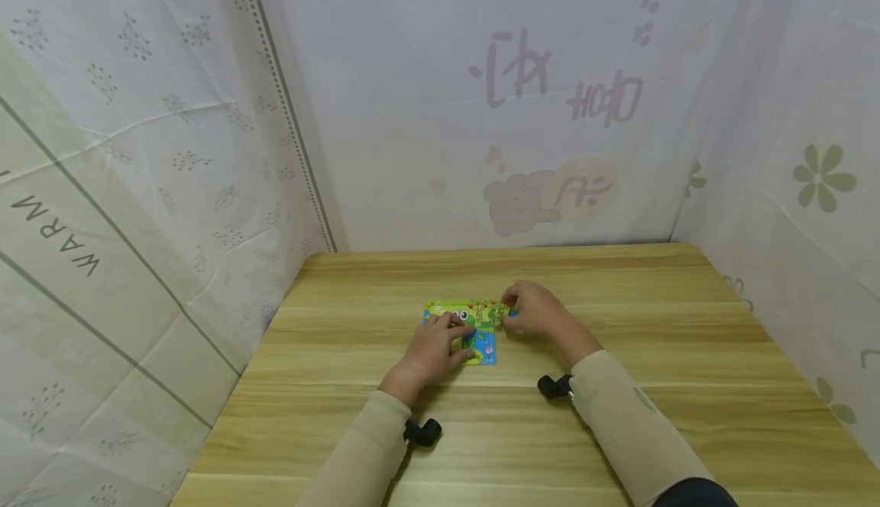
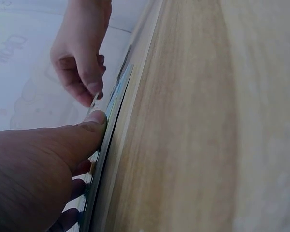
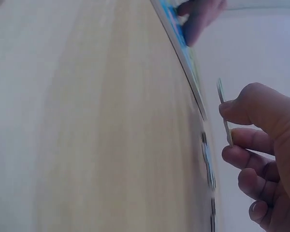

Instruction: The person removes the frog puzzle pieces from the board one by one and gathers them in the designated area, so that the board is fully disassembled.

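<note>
A jigsaw puzzle [image 1: 486,350] with a bright picture of a green, big-eyed creature lies flat on the table. My left hand [image 1: 429,348] rests over its left part, the fingers spread on the picture and the thumb [image 2: 89,133] near its edge. Just past the puzzle's upper right corner is my right hand [image 1: 539,312]. Between thumb and fingers it pinches a thin puzzle piece [image 3: 221,91], held on edge above the table in the right wrist view. The left palm covers some of the picture.
Loose puzzle pieces [image 3: 209,162] lie on the table beyond the puzzle's edge, beneath the right hand. The wooden table [image 1: 619,285] meets a printed curtain [image 1: 412,110] at the back. Black wrist-worn devices [image 1: 422,433] hang by both sleeves.
</note>
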`<state>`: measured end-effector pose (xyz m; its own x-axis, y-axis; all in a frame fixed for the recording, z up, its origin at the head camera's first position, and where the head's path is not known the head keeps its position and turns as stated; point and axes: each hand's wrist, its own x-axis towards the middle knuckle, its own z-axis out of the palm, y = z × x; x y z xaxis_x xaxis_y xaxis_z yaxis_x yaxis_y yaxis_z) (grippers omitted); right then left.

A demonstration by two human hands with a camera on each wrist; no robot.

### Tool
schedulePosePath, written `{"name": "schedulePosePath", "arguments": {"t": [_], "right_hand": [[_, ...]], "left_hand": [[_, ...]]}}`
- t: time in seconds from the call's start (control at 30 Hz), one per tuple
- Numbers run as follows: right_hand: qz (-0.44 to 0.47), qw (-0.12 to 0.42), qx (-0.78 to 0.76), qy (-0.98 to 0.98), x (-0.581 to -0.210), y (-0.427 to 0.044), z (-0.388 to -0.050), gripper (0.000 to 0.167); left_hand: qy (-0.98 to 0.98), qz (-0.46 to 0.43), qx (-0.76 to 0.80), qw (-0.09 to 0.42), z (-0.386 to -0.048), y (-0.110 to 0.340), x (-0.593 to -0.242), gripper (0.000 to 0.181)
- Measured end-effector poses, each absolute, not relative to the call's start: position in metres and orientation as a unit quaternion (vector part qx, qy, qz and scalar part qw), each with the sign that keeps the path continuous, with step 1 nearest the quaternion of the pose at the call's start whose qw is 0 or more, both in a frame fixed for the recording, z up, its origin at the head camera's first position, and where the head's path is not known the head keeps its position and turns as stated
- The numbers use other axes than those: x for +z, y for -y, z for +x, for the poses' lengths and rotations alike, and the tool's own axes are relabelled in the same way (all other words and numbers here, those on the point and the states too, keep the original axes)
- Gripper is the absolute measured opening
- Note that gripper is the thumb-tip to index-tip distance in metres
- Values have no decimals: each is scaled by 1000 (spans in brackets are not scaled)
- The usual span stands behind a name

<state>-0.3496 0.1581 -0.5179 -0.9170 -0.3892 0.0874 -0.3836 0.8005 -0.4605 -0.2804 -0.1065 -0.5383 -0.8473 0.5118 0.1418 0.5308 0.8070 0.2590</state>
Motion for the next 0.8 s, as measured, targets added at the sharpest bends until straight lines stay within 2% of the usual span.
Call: {"name": "schedulePosePath", "arguments": {"t": [0.8], "right_hand": [[-137, 32, -312, -940, -511, -225, -343, 36]], "left_hand": [[950, -272, -150, 30, -278, 106, -538, 50]]}}
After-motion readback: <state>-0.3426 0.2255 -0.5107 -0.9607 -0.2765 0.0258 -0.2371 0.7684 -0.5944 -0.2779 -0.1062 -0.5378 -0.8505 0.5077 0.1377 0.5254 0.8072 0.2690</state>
